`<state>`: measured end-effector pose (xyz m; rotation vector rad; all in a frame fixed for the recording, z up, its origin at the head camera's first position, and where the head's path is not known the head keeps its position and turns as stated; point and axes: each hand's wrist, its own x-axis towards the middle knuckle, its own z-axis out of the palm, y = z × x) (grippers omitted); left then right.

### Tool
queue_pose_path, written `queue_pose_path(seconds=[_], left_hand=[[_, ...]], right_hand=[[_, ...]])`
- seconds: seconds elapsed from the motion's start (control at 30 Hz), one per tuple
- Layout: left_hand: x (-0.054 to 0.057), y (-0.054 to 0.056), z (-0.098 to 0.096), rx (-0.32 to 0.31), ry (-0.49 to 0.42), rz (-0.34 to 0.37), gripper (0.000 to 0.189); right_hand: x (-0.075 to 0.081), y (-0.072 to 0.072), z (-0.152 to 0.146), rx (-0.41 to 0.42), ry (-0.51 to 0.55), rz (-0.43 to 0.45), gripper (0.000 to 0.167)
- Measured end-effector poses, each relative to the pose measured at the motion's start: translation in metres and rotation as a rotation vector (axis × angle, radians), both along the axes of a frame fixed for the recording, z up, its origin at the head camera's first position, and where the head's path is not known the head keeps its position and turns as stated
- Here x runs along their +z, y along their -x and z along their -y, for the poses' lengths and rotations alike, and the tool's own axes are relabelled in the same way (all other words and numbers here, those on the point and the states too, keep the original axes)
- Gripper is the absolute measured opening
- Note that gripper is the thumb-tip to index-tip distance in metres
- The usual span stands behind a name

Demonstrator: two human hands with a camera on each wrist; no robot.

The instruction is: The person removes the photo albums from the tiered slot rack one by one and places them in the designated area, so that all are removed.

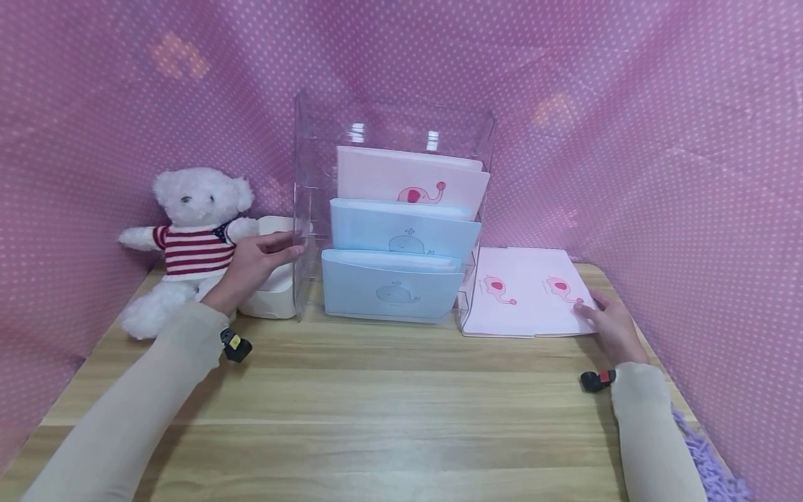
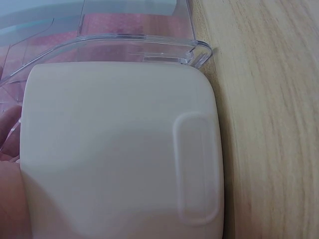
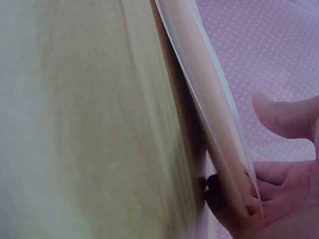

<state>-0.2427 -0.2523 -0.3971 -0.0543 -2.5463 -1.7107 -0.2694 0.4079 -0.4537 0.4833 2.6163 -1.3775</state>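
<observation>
In the head view my left hand (image 1: 256, 268) reaches to the left side wall of a clear rack (image 1: 301, 209), its fingers extended against the plastic. Part of that hand shows at the left wrist view's edge, behind a white box (image 2: 119, 134). My right hand (image 1: 611, 328) holds the right edge of a pink folder (image 1: 533, 293) with elephant prints, lying on the table right of the rack. In the right wrist view, fingers curl under the folder's edge (image 3: 219, 99) and the thumb is above. The rack holds a pink elephant folder (image 1: 376, 171) and two blue whale folders (image 1: 357, 223).
A white teddy bear (image 1: 201, 195) in a striped top sits left of the rack, beside the white box. Pink dotted cloth (image 1: 389, 49) hangs around the wooden table (image 1: 389, 411). Something purple and fringed (image 1: 709, 453) lies at the lower right.
</observation>
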Motion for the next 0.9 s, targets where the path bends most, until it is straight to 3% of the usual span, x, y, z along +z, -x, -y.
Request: queue_pose_path(seconds=[0.23,0.4,0.57,0.8,0.9], left_hand=[[0.000,0.000,0.000,-0.004,-0.015,-0.005,0.059],[0.001,0.000,0.000,-0.006,-0.014,0.005,0.059],[0.000,0.000,0.000,-0.008,-0.018,0.003,0.059],[0.001,0.000,0.000,-0.006,-0.015,0.014,0.060],[0.002,-0.001,0.000,-0.004,-0.005,0.024,0.060]], right_hand=[[0.016,-0.005,0.009,0.000,-0.078,-0.028,0.088],[0.032,-0.006,0.016,-0.017,-0.170,-0.082,0.081],[0.049,-0.004,0.020,-0.029,-0.175,-0.111,0.078],[0.081,0.002,0.017,0.014,-0.242,-0.116,0.077],[0.099,0.003,0.021,-0.016,-0.176,-0.176,0.075]])
